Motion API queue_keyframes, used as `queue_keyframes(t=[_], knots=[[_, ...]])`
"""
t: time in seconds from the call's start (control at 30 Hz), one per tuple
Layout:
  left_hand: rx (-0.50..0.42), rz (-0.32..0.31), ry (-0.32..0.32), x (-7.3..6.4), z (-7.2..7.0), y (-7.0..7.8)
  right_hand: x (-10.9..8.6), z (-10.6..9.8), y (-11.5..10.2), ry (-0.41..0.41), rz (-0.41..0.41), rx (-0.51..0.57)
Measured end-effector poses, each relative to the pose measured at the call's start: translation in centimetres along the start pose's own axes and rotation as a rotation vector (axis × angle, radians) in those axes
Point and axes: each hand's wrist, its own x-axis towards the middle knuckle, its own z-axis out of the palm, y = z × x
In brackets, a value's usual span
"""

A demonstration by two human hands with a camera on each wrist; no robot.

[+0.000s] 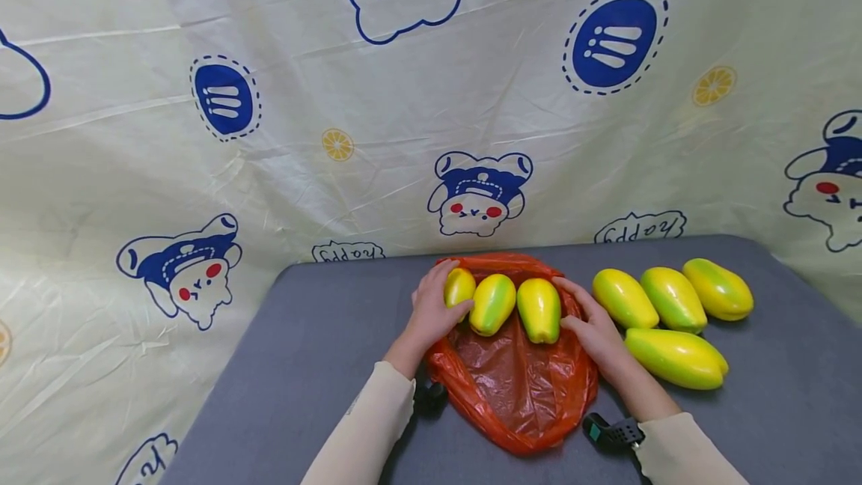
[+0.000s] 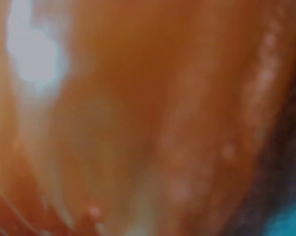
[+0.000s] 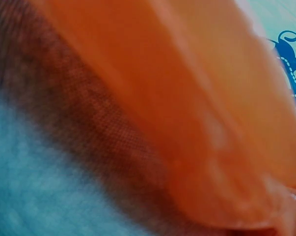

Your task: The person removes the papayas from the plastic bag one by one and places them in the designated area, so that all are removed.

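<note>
A red plastic bag [image 1: 515,380] lies spread on the table with its rim rolled outward. Three yellow-green papayas sit in a row at its far side: a left one [image 1: 461,292], a middle one [image 1: 493,305] and a right one [image 1: 539,310]. My left hand [image 1: 431,309] curls round the left papaya, its thumb close to the middle one. On the other side, my right hand [image 1: 592,328] rests with loosely bent fingers along the bag's rim, fingertips at the right papaya. Blurred orange-red plastic [image 2: 138,98] fills the left wrist view; similar plastic [image 3: 152,98] crosses the right one.
Right of the bag, several more papayas [image 1: 673,298] lie on the grey table [image 1: 323,335], with one papaya [image 1: 676,358] nearer than the others. A printed curtain [image 1: 404,103] hangs behind the table's far edge. Black wrist straps [image 1: 613,431] show near the sleeves.
</note>
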Motion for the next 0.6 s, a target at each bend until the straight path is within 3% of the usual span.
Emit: queue_keyframes(t=[0.6], knots=[[0.056, 0.013, -0.086, 0.2, 0.09, -0.47, 0.02, 0.02, 0.02, 0.005, 0.007, -0.034]])
